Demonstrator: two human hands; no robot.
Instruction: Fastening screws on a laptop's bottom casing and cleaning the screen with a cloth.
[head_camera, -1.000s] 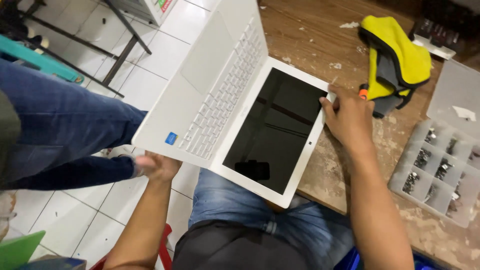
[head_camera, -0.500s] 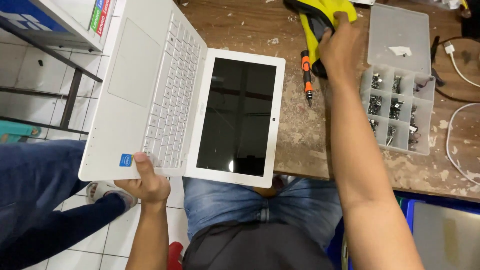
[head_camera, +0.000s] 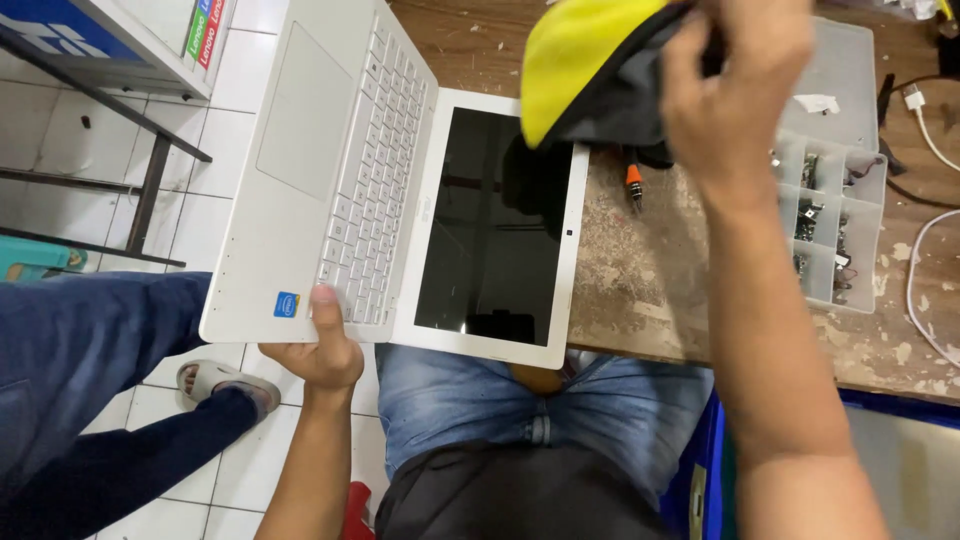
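Note:
A white laptop (head_camera: 330, 170) lies open flat, its dark screen (head_camera: 490, 225) resting on the wooden table's edge and its keyboard half hanging over the floor. My left hand (head_camera: 315, 345) grips the keyboard half at its near corner, thumb on the palm rest. My right hand (head_camera: 735, 85) is raised above the screen's far corner and holds a bunched yellow and dark grey cloth (head_camera: 590, 65). The cloth hangs in the air above the laptop, apart from the screen.
A clear plastic organiser box (head_camera: 835, 190) with small metal parts sits on the worn wooden table (head_camera: 650, 280) at right. An orange-handled screwdriver (head_camera: 634, 182) lies beside the screen. White cables (head_camera: 915, 270) run at far right. Another person's blue-trousered leg and sandal (head_camera: 225, 385) stand at left.
My right hand has lifted the yellow cloth off the table and brought it toward the laptop screen. My left hand keeps its grip on the laptop's keyboard half.

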